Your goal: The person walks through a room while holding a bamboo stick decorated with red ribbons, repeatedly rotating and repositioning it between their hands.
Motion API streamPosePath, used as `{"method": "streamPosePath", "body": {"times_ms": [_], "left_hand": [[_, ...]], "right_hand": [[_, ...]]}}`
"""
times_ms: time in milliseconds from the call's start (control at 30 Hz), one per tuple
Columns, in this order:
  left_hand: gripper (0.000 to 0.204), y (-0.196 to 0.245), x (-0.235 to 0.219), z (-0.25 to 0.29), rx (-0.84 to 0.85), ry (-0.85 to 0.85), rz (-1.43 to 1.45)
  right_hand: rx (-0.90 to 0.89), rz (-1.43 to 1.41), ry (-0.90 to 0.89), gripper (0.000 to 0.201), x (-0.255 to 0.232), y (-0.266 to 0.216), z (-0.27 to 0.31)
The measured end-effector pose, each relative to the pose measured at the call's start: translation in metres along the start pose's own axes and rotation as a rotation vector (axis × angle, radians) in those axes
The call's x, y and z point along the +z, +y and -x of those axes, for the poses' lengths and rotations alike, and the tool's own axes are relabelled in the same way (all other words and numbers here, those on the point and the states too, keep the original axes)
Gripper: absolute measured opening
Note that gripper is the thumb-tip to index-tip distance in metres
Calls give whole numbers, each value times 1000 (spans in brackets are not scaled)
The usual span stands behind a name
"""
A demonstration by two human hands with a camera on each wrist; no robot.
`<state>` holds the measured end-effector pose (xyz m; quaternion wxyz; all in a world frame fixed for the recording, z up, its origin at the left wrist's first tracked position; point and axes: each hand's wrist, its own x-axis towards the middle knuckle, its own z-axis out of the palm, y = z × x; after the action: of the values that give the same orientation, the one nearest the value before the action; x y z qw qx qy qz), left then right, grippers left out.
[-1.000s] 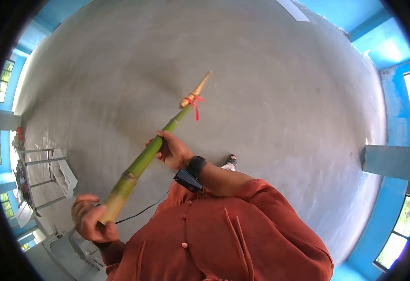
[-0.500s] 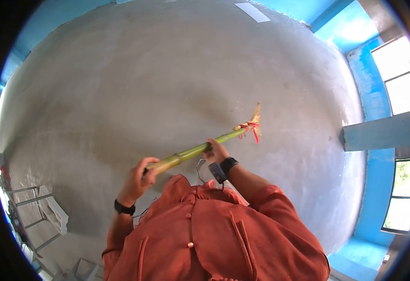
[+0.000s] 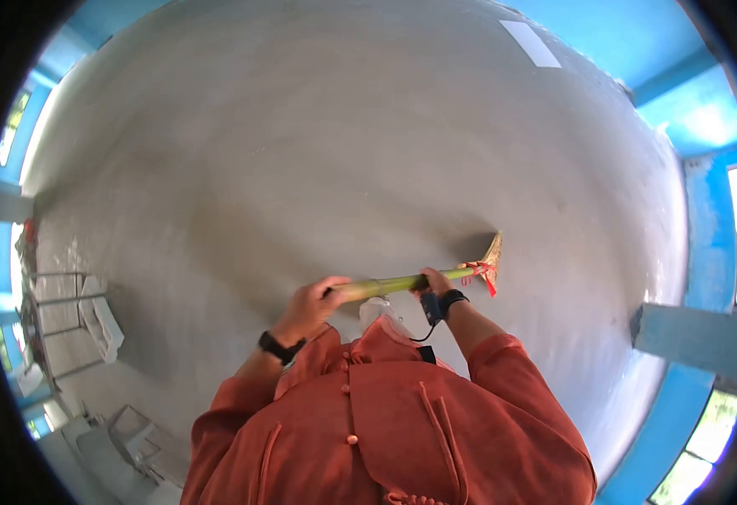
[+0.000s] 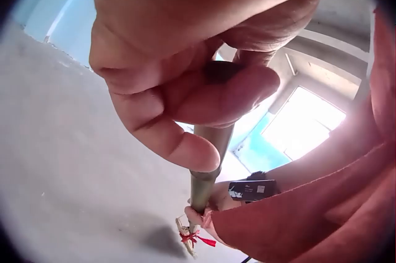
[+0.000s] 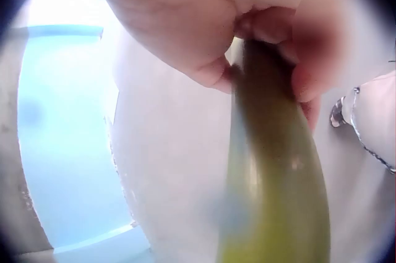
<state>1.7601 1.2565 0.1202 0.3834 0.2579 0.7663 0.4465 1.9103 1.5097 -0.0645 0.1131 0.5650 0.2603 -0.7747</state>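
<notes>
A green bamboo pole point(image 3: 395, 284) lies nearly level across the front of my body. At its far right end, red ribbon ties on a pale, rough, pointed piece point(image 3: 492, 252) set crosswise. My left hand point(image 3: 308, 306) grips the yellowish butt end, its fingers curled round it in the left wrist view. Nearer the tied end, my right hand point(image 3: 433, 283) holds the pole. The right wrist view shows fingers and thumb wrapped about the bamboo point(image 5: 278, 176), partly hiding it.
Grey floor point(image 3: 343, 151) spreads ahead. A metal-framed rack with a white panel point(image 3: 103, 320) stands at the left, and white chairs point(image 3: 133, 442) are at lower left. A pale strip point(image 3: 530, 44) lies far off near the blue wall point(image 3: 638, 50).
The pole has swung from a forward slant to nearly level, its tied end going right and nearer the body. My left hand has moved right and forward; my right hand has moved right.
</notes>
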Motion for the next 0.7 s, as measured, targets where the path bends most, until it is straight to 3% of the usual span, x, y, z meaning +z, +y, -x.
{"method": "streamPosePath", "body": {"times_ms": [67, 100, 133, 200, 267, 300, 333, 400, 433, 500, 700], "left_hand": [[24, 8, -36, 24, -62, 176, 67], [23, 21, -54, 41, -86, 266, 91], [22, 26, -72, 59, -131, 391, 53], [20, 54, -94, 96, -200, 654, -20], [18, 85, -103, 125, -154, 893, -163], [17, 93, -104, 137, -94, 994, -274], [17, 103, -103, 145, -105, 1014, -271], [17, 124, -94, 150, 86, 958, -660], [17, 133, -92, 151, 79, 973, -656], [21, 145, -93, 146, 408, 815, -827], [22, 124, -138, 147, 588, 1027, -743]], "right_hand": [[84, 72, -309, 33, 46, -1, 1], [88, 87, -274, 39, 80, 3, 8], [158, 236, -644, 39, 95, 5, -13], [331, 114, -605, 33, 170, 12, 11], [341, 75, -584, 29, 235, 21, 43], [367, 138, -726, 24, 256, 21, 44], [395, 200, -868, 20, 272, 21, 44], [366, 217, -833, 19, 299, 15, 58], [325, 212, -794, 18, 309, 16, 66], [318, 145, -829, 17, 317, 13, 76], [277, 144, -819, 19, 309, -6, 108]]}}
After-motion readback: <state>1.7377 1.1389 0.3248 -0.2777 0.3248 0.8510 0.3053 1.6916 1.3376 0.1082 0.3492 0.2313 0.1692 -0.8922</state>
